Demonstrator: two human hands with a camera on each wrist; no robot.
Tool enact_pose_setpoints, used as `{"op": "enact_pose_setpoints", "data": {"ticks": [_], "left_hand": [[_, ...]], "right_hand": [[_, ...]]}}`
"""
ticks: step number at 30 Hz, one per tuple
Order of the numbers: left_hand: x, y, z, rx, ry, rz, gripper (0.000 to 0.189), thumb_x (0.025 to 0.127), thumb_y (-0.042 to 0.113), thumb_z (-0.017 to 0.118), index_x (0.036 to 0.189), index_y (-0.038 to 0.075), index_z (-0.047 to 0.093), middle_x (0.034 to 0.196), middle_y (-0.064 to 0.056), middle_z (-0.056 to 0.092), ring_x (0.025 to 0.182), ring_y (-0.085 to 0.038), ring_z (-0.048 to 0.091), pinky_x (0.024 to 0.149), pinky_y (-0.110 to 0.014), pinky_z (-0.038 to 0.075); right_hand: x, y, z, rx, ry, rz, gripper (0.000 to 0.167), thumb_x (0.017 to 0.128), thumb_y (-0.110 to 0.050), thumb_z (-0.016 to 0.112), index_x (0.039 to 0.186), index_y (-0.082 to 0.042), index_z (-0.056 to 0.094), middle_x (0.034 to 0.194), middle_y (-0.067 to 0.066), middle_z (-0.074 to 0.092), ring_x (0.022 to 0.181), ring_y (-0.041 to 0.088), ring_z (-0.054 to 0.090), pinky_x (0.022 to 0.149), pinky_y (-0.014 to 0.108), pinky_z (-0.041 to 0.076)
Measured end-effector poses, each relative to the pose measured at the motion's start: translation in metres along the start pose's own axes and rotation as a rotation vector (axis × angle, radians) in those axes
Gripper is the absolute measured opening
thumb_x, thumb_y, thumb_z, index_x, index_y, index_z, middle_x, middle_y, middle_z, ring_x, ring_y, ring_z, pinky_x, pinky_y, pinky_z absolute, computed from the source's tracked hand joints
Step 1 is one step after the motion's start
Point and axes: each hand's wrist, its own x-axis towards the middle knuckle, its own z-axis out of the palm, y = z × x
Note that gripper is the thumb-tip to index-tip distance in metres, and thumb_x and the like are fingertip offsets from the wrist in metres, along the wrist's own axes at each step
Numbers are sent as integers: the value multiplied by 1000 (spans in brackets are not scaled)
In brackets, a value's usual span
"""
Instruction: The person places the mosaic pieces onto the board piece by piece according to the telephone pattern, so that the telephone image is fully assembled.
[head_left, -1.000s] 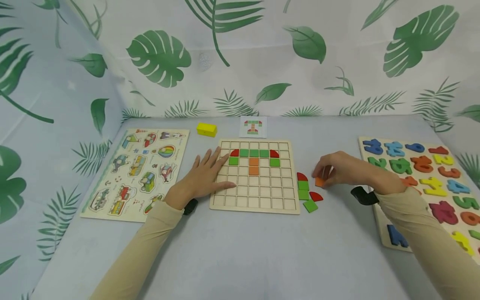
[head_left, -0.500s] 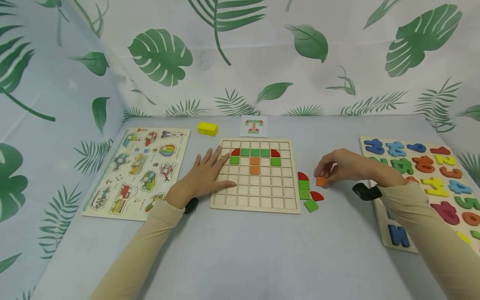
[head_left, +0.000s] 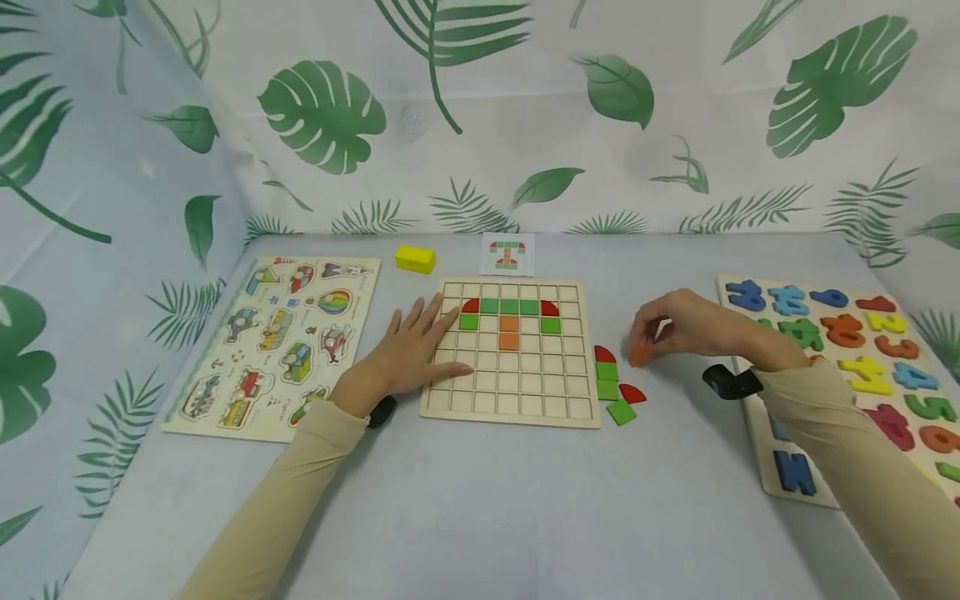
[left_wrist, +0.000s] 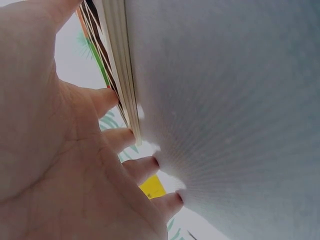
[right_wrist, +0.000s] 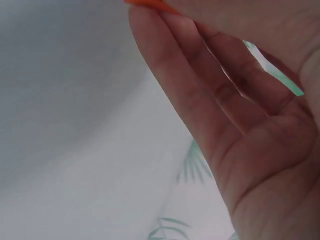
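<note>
Near the middle of the table lies a wooden grid board (head_left: pixel 532 383), with red, green and orange tiles set in its upper rows. My left hand (head_left: pixel 405 350) is spread flat at the board's left side, its thumb and index finger lying over the edge; the left wrist view shows straight fingers against the board's side. To the right of the board my right hand (head_left: pixel 678 325) pinches an orange square tile (head_left: pixel 640 355) between thumb and fingers. Just left of that hand are loose pieces: green squares (head_left: pixel 621 412) and red quarter-circles (head_left: pixel 632 392).
Behind the board stands a small pattern card (head_left: pixel 507 253), with a yellow block (head_left: pixel 415 258) to its left. A vehicle picture puzzle (head_left: pixel 277 350) lies at the left. An alphabet and number puzzle board (head_left: pixel 765 467) lies at the right, partly under the right forearm.
The orange tile in my right hand has tilted between the fingers, and that hand has shifted slightly upward. My left hand stays in place on the board.
</note>
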Motion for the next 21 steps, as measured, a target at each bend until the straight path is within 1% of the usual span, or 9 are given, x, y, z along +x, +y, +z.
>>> {"op": "enact_pose_setpoints", "data": {"ticks": [4, 8, 13, 17, 21], "left_hand": [[0, 0, 0, -10, -1, 1, 95, 100, 61, 60, 170, 14, 15, 175, -18, -3, 159, -44, -2, 124, -66, -1], [0, 0, 0, -14, -4, 1, 95, 100, 60, 61, 170, 14, 14, 175, -18, -3, 159, -44, -3, 124, -66, -1], [0, -1, 1, -5, -9, 0, 96, 100, 61, 60, 170, 15, 12, 175, -16, -5, 160, -43, -3, 124, -66, 0], [0, -1, 0, -9, -1, 6, 95, 100, 60, 61, 170, 14, 14, 175, -18, -3, 159, -44, -2, 124, -67, 0], [0, -1, 0, -7, -1, 2, 95, 100, 60, 61, 170, 14, 15, 175, -18, -2, 159, -44, -2, 124, -67, 0]], "right_hand": [[10, -11, -3, -24, 65, -17, 22, 84, 4, 84, 90, -15, 76, 90, -8, 72, 85, 13, 68, 78, 30, 60], [24, -26, -4, 3, 103, -52, 19, 85, 2, 84, 93, -13, 77, 93, -6, 73, 87, 15, 69, 81, 34, 61], [44, -45, -4, 48, 133, -136, 16, 88, 3, 82, 98, -10, 78, 97, -3, 74, 90, 18, 70, 84, 38, 62], [61, -60, 3, 72, 189, -182, 16, 87, 4, 82, 98, -7, 78, 98, 1, 74, 90, 20, 71, 84, 40, 62], [76, -73, 14, 91, 244, -198, 15, 86, 5, 82, 98, -4, 79, 97, 4, 75, 90, 22, 71, 84, 42, 62]]}}
